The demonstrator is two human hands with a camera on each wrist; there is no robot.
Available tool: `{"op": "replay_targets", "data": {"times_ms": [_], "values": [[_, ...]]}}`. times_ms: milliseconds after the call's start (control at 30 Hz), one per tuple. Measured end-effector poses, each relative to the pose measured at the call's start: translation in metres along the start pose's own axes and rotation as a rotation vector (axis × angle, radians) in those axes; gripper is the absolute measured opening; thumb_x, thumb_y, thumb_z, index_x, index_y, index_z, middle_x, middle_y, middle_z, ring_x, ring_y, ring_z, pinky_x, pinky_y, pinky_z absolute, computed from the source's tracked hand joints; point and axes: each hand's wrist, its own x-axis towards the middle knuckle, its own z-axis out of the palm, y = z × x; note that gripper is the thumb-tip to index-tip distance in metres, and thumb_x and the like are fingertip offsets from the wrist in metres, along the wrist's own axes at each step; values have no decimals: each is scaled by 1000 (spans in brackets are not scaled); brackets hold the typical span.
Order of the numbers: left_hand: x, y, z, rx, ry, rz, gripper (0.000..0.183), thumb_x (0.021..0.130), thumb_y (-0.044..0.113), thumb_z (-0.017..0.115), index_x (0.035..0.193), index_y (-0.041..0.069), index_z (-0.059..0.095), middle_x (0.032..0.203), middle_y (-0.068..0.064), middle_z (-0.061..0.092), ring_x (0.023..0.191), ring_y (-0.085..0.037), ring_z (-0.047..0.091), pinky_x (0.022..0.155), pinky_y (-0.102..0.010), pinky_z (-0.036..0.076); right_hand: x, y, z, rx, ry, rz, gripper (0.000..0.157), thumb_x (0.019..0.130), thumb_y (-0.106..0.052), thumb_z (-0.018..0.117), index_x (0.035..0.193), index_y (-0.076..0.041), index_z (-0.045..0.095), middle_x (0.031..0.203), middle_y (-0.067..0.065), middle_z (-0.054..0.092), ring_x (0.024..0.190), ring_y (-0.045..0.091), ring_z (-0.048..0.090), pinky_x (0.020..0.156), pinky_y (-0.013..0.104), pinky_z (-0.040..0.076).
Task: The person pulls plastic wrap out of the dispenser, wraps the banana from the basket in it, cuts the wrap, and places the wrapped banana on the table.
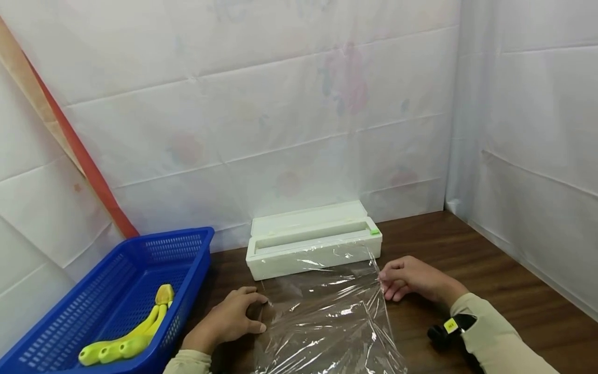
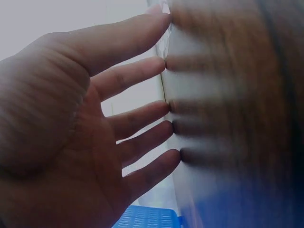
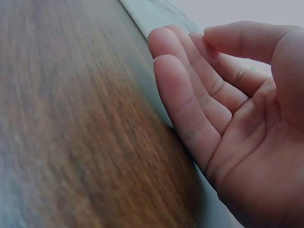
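Note:
A sheet of clear cling film [image 1: 327, 317] stretches from a white dispenser box [image 1: 313, 259] toward me over the wooden table. At the film's right edge, my right hand [image 1: 418, 280] pinches the film between thumb and index finger; its other fingers are loosely bent in the right wrist view. My left hand [image 1: 229, 317] is at the film's left edge, fingers spread and fairly straight. In the left wrist view, the left fingertips [image 2: 168, 107] rest on the table surface. The box's lid [image 1: 308, 215] stands raised behind it, and a pale roll [image 1: 313, 242] lies inside.
Left of my left hand stands a blue plastic basket [image 1: 187, 275] holding yellow toy bananas [image 1: 135, 337]. White sheeting [image 1: 261, 130] hangs behind the box and along the right side. A small green piece [image 1: 375, 231] sits on the box's right end. The table [image 1: 504, 275] is dark wood.

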Motion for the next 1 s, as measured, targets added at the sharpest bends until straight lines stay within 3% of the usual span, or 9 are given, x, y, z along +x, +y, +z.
{"op": "replay_targets", "data": {"times_ms": [267,467,567,767,867,1000], "values": [[-1,2,-3,-23,-38,-38,67,68,37,81,128,21,55,141,-16,36,126,-41,32,84,-66,36,-1,-2,2,4,40,2,24,92,-14,50,97,9,56,88,20,63,76,26,64,63,37,54],[1,1,-5,-38,-44,-38,67,68,36,81,127,19,56,141,-18,36,126,-42,32,86,-65,35,7,-6,17,-126,234,11,42,88,-37,61,103,2,57,86,16,62,73,27,64,56,39,53],[1,0,-5,-50,-49,-47,67,67,37,81,127,18,56,141,-18,35,126,-43,31,86,-66,35,10,-6,25,-197,306,9,40,85,-37,66,97,0,58,78,14,61,67,24,62,52,39,53],[2,-2,-5,-67,-59,-37,67,68,36,81,127,18,56,141,-19,35,126,-44,30,88,-65,33,9,0,20,-76,371,40,27,89,-22,61,95,4,58,81,14,64,69,25,65,55,38,53],[1,-2,-5,-75,-75,-37,67,68,35,81,127,17,56,141,-20,34,127,-44,29,88,-65,33,8,2,17,40,338,47,32,91,-21,58,106,7,53,94,16,66,81,28,66,63,39,54],[1,-3,-5,-74,-74,-30,68,67,35,82,127,16,56,141,-20,35,127,-44,29,89,-64,34,10,1,19,132,176,14,48,92,-21,57,125,10,41,107,20,63,92,30,64,73,42,53]]}}
